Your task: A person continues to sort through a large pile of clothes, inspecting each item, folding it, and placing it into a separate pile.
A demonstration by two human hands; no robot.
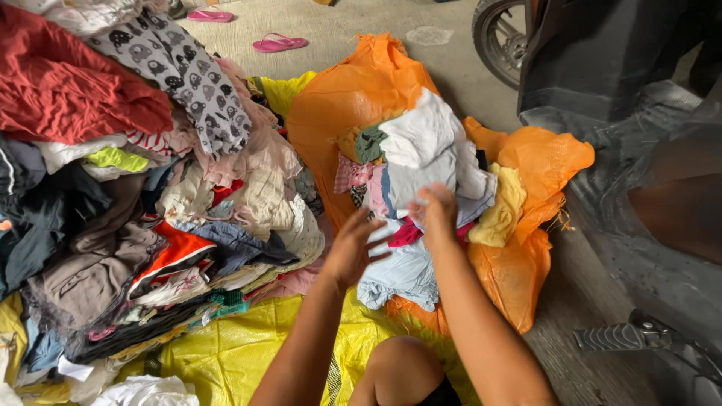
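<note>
Crumpled white cotton garment (425,146) lay on top of the clothes stuffed into the open orange woven plastic sack (361,94), at about twelve o'clock from our hands. We had our right hand (436,214) up against the lower edge of that white cloth, fingers curled over it where it met a bright pink scrap of fabric (406,234); whether the fingers actually pinched the cloth we could not tell. Our left hand (352,246) hovered just at eight o'clock of the right one, palm turned inward, fingers spread and empty, close to a pale blue frilled garment (402,274) that spilled out of the sack's mouth at six o'clock. The two hands were near each other but not touching.

A soft yellow cloth (500,210) sat at three o'clock of the right hand, tucked against the sack's wall. At nine o'clock of us rose a big heap of mixed clothes (150,218), with a red wrinkled garment (68,90) and a grey fabric printed with small dark animals (184,75) at its top. A yellow plastic sheet (241,353) spread beneath, at seven o'clock. Two pink rubber flip-flops (278,43) lay on the concrete floor (451,68) at eleven o'clock, and a black motorcycle (594,60) stood at two o'clock.
</note>
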